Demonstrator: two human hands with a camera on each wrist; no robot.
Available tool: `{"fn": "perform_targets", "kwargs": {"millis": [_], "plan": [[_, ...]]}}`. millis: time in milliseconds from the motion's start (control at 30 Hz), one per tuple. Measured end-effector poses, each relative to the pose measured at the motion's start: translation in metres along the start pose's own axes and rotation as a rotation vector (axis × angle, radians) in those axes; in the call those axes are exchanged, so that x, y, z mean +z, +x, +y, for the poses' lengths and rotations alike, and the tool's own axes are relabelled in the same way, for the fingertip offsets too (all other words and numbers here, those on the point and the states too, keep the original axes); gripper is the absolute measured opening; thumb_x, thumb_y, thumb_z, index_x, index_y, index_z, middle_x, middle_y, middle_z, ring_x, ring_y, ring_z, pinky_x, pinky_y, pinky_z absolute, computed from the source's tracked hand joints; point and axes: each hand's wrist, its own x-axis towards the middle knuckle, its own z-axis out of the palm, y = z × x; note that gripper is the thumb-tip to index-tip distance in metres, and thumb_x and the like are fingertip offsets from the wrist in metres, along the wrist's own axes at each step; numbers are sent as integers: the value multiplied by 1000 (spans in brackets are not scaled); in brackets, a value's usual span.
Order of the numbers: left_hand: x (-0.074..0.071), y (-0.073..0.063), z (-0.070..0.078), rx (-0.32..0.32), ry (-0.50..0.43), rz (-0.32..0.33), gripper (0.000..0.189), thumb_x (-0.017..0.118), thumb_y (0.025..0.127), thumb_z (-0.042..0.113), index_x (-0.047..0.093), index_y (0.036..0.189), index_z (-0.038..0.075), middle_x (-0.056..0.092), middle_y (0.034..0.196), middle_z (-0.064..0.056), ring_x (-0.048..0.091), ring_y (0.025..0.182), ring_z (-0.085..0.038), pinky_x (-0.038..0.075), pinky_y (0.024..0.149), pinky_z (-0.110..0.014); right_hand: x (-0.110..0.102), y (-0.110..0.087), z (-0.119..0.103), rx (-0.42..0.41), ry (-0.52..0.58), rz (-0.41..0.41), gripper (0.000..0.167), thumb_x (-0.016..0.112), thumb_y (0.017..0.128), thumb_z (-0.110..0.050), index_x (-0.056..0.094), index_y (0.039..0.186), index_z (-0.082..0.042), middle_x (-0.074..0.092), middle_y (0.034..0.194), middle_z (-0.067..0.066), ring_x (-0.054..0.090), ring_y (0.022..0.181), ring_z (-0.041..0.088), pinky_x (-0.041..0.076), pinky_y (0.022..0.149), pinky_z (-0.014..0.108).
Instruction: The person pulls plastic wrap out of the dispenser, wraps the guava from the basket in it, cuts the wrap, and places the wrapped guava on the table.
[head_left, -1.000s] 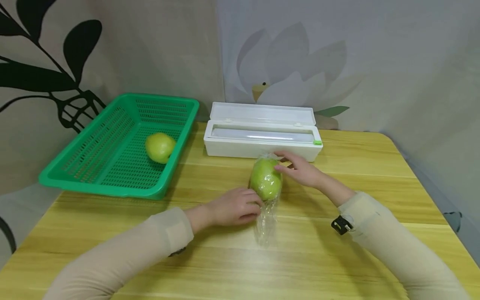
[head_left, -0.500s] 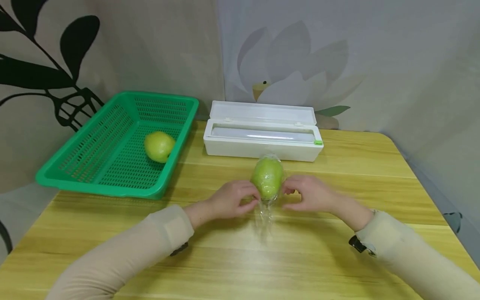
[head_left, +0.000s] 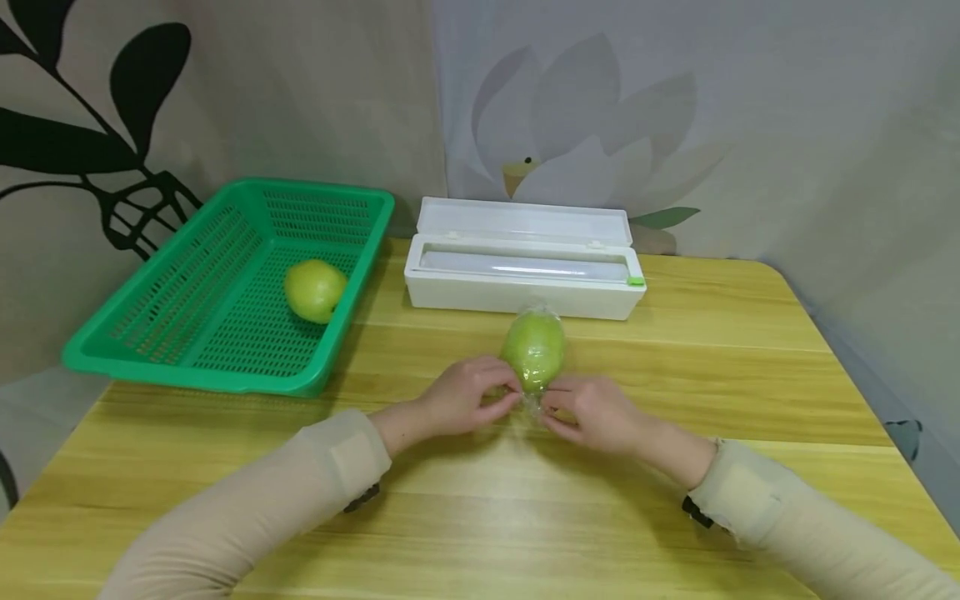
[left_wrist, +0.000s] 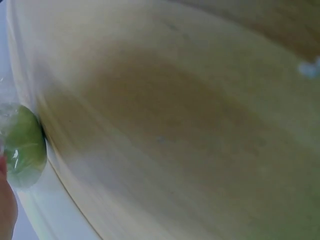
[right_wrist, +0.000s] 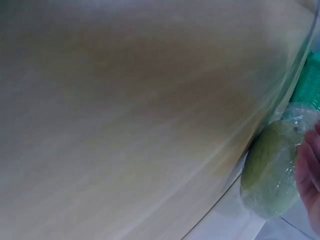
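Observation:
A green, oval fruit (head_left: 534, 350) wrapped in clear cling film (head_left: 532, 403) is in the middle of the head view, above the wooden table. From the left, my left hand (head_left: 468, 396) pinches the film at the fruit's near end between thumb and fingertips. On the other side my right hand (head_left: 600, 414) pinches the same gathered film, its fingers curled. Both wrist views show the wrapped fruit at their edge: the left one has the fruit (left_wrist: 26, 145) with a bit of my hand, the right one the fruit (right_wrist: 267, 170) beside my fingers (right_wrist: 307, 165).
Behind the fruit stands a white cling film box (head_left: 517, 297) with its lid up, a roll inside and a small green cutter (head_left: 636, 282) at its right end. At the left, a green plastic basket (head_left: 318, 367) holds another green fruit (head_left: 315, 290). A printed cloth hangs behind the table.
My right hand has come from the fruit's far right side down to its near end and now pinches the film. The left hand stays close to that end, and the loose film tail looks shorter.

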Motion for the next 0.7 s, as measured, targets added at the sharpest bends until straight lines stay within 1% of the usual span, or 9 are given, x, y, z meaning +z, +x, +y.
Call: {"fn": "perform_targets", "kwargs": {"millis": [67,167,267,333,400,500,633,700], "plan": [[0,0,0,1,-1,32,4,64,86,15,65,84,11,66,98,-2,60,94,-15,51,86,-24,-1,1,1,34,12,38,9,74,75,-15,66,76,-12,68,86,-1,61,78,10,54,66,21],[0,1,-1,-20,-18,67,5,64,85,14,65,84,10,62,111,-7,57,106,-20,48,95,-29,-4,2,4,118,33,88,11,75,73,-14,66,77,-10,65,98,4,58,94,19,55,78,31],[0,2,-2,-59,-46,74,6,63,86,14,66,85,9,60,120,-10,55,113,-23,46,100,-32,-6,2,6,210,94,124,11,75,74,-11,65,77,-7,59,110,12,54,104,28,53,86,40],[-1,3,-2,-88,-60,66,6,63,87,13,66,86,8,60,122,-10,56,115,-24,45,101,-32,-8,3,8,245,133,142,11,75,74,-8,65,78,-5,57,116,17,53,108,32,52,88,43],[-2,3,-2,-114,-75,56,5,63,87,13,66,87,9,61,123,-10,56,115,-23,45,101,-31,-9,4,10,269,167,160,10,74,75,-6,65,77,-5,58,117,18,55,108,33,53,88,43],[-3,5,0,-146,-108,50,4,62,87,12,66,88,10,63,122,-9,57,114,-23,46,100,-32,-12,6,13,285,192,178,9,73,75,-5,65,76,-7,63,112,16,59,105,32,53,86,43],[-5,7,2,-199,-187,60,6,60,88,9,66,90,8,64,119,-10,62,102,-20,51,91,-28,-13,8,17,314,213,177,5,73,76,-5,68,78,-7,67,106,14,62,102,30,53,87,43],[-5,9,2,-228,-225,70,7,60,88,8,66,90,6,65,117,-11,63,94,-18,53,84,-25,-14,9,18,334,222,170,5,73,77,-6,69,79,-7,68,106,13,63,101,30,53,87,43]]}}
